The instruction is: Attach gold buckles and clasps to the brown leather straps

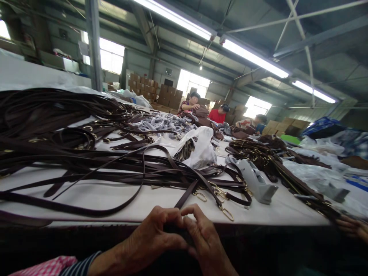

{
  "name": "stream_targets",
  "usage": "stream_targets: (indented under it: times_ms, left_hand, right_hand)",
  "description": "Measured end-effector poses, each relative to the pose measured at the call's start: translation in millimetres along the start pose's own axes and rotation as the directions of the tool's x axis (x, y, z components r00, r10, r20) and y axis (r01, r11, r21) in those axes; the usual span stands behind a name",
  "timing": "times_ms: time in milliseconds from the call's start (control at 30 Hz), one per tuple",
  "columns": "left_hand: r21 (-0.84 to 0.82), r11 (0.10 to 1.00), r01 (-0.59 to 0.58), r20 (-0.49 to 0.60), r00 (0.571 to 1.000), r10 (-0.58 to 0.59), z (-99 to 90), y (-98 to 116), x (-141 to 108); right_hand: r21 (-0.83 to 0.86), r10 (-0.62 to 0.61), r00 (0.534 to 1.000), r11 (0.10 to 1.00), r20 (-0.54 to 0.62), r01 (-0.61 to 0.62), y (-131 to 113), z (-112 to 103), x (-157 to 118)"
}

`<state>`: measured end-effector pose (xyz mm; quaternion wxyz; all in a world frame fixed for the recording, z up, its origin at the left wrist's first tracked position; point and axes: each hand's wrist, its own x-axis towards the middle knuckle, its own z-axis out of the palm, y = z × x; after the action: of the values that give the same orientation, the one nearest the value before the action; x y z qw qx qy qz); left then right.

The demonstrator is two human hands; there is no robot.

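My left hand [152, 237] and my right hand [205, 237] meet just in front of the table's near edge. Both are closed, fingers curved inward and fingertips together around a dark gap. A dark brown strap [186, 193] runs from the pile down to behind my fingers; whether they grip it I cannot tell. More brown straps [115, 165] lie in long loops across the table. Gold-coloured metal clasps [227, 214] hang at strap ends just beyond my right hand.
On the white table [138, 205] stand a grey tape dispenser [257, 184] and a white plastic bag [202, 147] with dark contents. Plastic-wrapped pieces [161, 124] lie farther back. Several people work across the table. Another person's hand [352, 226] is at the right edge. Cartons [169, 97] are stacked behind.
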<state>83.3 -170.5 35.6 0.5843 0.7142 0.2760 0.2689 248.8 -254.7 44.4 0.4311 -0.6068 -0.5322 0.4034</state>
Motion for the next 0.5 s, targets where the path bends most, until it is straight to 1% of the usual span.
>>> stream_targets:
  times_ms: [33, 100, 133, 200, 267, 333, 400, 433, 500]
  left_hand:
    - [-0.04, 0.999, 0.015, -0.027, 0.999, -0.016, 3.2, -3, -1]
    - [-0.125, 0.992, 0.035, -0.035, 0.999, -0.04, 7.0, -5, -5]
    - [-0.166, 0.985, 0.04, -0.018, 0.999, -0.044, 7.4, -5, -7]
    - [-0.235, 0.971, 0.035, 0.038, 0.999, -0.027, 5.7, -5, -10]
    - [-0.305, 0.951, 0.04, 0.074, 0.997, -0.018, 3.0, -8, -14]
    - [-0.37, 0.926, 0.078, 0.11, 0.993, -0.04, 1.7, -15, -18]
    - [-0.398, 0.911, 0.111, 0.131, 0.989, -0.063, 2.3, -24, -22]
    - [-0.385, 0.916, 0.111, 0.129, 0.989, -0.066, 3.1, -27, -25]
    - [-0.285, 0.954, 0.092, 0.109, 0.992, -0.063, 4.9, -30, -29]
  right_hand:
    - [-0.107, -0.049, 0.998, 0.993, -0.03, 0.046, 5, 2, 1]
    - [-0.326, -0.151, 0.986, 0.938, -0.078, 0.117, 14, 3, 6]
    - [-0.413, -0.188, 0.978, 0.901, -0.087, 0.136, 18, 4, 8]
    - [-0.506, -0.225, 0.971, 0.849, -0.08, 0.155, 23, 4, 10]
    - [-0.515, -0.243, 0.968, 0.838, -0.058, 0.18, 28, 6, 8]
    - [-0.491, -0.255, 0.966, 0.848, -0.043, 0.202, 34, 11, 3]
    - [-0.478, -0.25, 0.966, 0.859, -0.073, 0.186, 43, 18, -3]
    - [-0.479, -0.24, 0.966, 0.861, -0.093, 0.168, 48, 22, -6]
    - [-0.471, -0.225, 0.964, 0.872, -0.14, 0.135, 56, 29, -11]
